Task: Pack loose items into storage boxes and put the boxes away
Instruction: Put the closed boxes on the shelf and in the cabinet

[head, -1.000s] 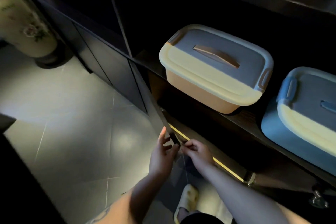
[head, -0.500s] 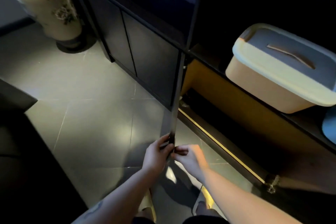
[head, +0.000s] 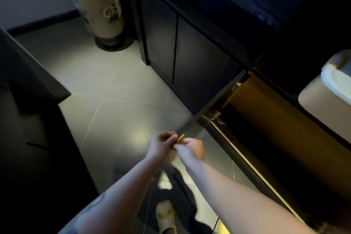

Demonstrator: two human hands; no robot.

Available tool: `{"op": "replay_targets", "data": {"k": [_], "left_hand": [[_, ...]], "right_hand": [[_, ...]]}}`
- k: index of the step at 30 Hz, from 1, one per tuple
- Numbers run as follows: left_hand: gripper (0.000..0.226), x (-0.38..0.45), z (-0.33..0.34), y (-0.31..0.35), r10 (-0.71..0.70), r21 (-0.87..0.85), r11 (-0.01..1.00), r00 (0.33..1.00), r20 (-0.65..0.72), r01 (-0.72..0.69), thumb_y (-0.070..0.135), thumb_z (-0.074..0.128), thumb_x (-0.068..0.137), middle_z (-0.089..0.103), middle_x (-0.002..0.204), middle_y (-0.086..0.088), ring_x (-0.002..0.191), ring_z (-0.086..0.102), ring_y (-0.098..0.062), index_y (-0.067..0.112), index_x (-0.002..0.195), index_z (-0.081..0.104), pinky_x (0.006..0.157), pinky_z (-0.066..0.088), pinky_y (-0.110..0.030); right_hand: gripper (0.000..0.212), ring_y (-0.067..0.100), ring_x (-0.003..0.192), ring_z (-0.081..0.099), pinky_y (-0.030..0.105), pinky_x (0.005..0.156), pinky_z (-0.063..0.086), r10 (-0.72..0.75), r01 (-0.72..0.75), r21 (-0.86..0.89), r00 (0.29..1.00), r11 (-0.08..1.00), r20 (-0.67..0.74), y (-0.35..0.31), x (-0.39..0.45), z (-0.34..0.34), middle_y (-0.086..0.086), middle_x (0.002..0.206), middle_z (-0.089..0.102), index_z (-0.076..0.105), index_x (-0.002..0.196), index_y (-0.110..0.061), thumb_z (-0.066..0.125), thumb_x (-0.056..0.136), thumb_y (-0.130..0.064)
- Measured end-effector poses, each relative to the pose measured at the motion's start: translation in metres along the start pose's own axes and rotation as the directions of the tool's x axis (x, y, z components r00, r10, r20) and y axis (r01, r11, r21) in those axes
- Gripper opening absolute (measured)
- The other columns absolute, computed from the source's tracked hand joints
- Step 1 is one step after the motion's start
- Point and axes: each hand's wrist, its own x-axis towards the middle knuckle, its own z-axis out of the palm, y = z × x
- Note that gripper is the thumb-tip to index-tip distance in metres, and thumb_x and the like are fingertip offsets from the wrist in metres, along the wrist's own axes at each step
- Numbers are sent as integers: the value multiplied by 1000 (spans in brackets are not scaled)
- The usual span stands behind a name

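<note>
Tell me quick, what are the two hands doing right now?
Left hand: gripping the edge of the open cabinet door.
Right hand: pinching the same door edge.

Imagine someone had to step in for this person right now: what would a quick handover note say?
Left hand: fingers curled on the free edge of the open cabinet door, from its left side.
Right hand: pinching the same edge from the right.
Boxes: one cream storage box with its lid on sits on the shelf inside the cabinet, at the right edge of view. No other box shows in this picture.
Done: that box is packed away on its shelf.
Left: probably to swing the door shut; it stands wide open. Whether other items remain to be packed cannot be told from here.
</note>
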Motion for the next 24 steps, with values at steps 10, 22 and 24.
{"op": "replay_targets", "data": {"k": [10,22,24], "left_hand": [[23,14,-20,19,9,84,996,988,-152,4,19,59,91,71,102,-1,90,63,-10,15,112,69,72,41,-15],[15,-31,108,97,304,30,943,897,320,-330,18,56,93,70,92,5,83,63,-5,19,100,70,83,49,-22],[15,-39,143,115,325,52,925,853,410,-377,19,57,93,71,93,4,86,64,-8,20,99,70,87,49,-27]], "right_hand": [[22,8,91,63,24,78,49,-173,172,-83,985,982,-3,-28,7,8,-13,93,67,70,101,-27,76,80,-27],[29,5,91,62,24,85,51,-242,244,-41,897,969,-369,7,-7,-179,-12,99,65,66,114,-23,70,86,-21],[30,3,92,61,23,83,51,-242,221,-100,859,970,-451,19,-18,-221,-15,102,64,64,116,-28,68,87,-25]]}}
